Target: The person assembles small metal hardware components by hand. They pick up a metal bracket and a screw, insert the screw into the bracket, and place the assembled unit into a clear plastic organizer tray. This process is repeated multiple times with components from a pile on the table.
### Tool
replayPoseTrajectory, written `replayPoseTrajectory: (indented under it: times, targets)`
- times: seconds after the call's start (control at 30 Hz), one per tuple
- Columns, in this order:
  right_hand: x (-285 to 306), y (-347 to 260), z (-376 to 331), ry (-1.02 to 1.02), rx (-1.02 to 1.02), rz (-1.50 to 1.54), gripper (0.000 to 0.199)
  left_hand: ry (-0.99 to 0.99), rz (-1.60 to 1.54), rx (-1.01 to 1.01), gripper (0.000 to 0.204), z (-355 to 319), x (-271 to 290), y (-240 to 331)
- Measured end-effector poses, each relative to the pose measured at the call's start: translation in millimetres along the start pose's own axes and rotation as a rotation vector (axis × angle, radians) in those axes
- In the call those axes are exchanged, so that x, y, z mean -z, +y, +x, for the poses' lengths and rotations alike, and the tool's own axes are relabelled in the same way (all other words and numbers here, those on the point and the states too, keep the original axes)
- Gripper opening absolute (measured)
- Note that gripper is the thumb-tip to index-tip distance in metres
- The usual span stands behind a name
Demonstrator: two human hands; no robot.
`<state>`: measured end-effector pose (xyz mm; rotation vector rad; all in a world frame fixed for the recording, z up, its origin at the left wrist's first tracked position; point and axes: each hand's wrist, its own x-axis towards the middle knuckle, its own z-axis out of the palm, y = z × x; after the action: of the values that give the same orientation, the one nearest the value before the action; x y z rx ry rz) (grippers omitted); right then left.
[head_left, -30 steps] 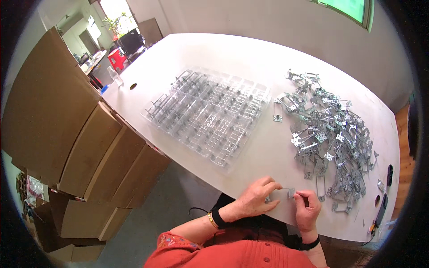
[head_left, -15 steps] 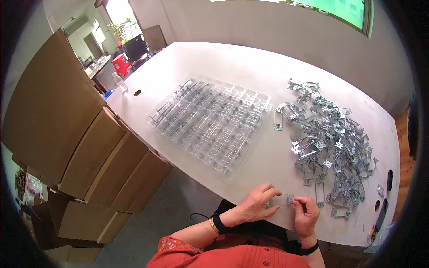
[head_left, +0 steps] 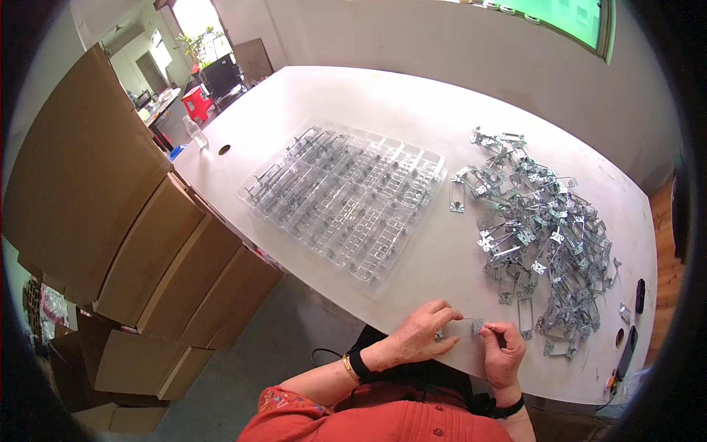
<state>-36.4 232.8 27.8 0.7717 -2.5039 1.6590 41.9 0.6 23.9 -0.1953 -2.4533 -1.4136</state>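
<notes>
My left hand (head_left: pixel 417 336) and my right hand (head_left: pixel 504 348) meet at the near edge of the white table (head_left: pixel 412 103). Between them they pinch a small flat metal bracket (head_left: pixel 464 327), the left fingers on its left end and the right fingers on its right end. A big loose pile of similar metal brackets (head_left: pixel 541 232) lies just beyond my right hand. A clear plastic compartment tray (head_left: pixel 346 193) with several brackets set in its slots lies further out, to the left of the pile.
Several brown cardboard boxes (head_left: pixel 125 243) are stacked against the table's left side. A dark phone-like object (head_left: pixel 639 295) and small items lie at the right edge. A clear bottle (head_left: pixel 193 131) stands at the far left corner near a cable hole (head_left: pixel 224 149).
The view has tilted so the table sits higher in the picture. Both hands stay together at the near edge on the small bracket, shifted slightly down and right.
</notes>
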Motion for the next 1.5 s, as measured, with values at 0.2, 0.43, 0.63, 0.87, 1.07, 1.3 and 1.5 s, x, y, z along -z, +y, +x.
replayPoseTrajectory:
  times: [0.2, 0.43, 0.63, 0.87, 1.07, 1.3, 1.5]
  targets:
    - [0.6, -2.6, 0.9, -0.014, -0.015, -0.007, 0.011, -0.003, -0.031, 0.004, 0.039, 0.7, -0.1, 1.1]
    - [1.0, -6.7, 1.7, -0.016, -0.017, 0.014, 0.01, -0.012, -0.008, 0.013, 0.043, 0.0, 0.2, -0.4]
    - [-0.3, -3.0, 0.6, -0.011, -0.032, 0.025, 0.012, -0.002, 0.0, 0.001, 0.044, 0.5, -1.0, -0.9]
    - [1.7, -6.7, 1.9, -0.02, 0.005, -0.008, 0.011, -0.006, -0.003, 0.008, 0.044, 0.5, -0.5, -1.2]
    - [0.2, -6.6, 3.3, -0.007, 0.016, -0.021, 0.012, -0.013, 0.019, 0.009, 0.043, 0.9, 1.3, 0.5]
    - [-2.0, -1.9, 1.0, 0.0, 0.011, 0.068, 0.014, -0.002, 0.001, 0.006, 0.043, -0.6, -1.5, -0.7]
    - [-0.6, -3.0, 0.6, 0.003, -0.038, 0.115, 0.016, -0.028, -0.016, 0.034, 0.044, -1.3, -0.1, 0.1]
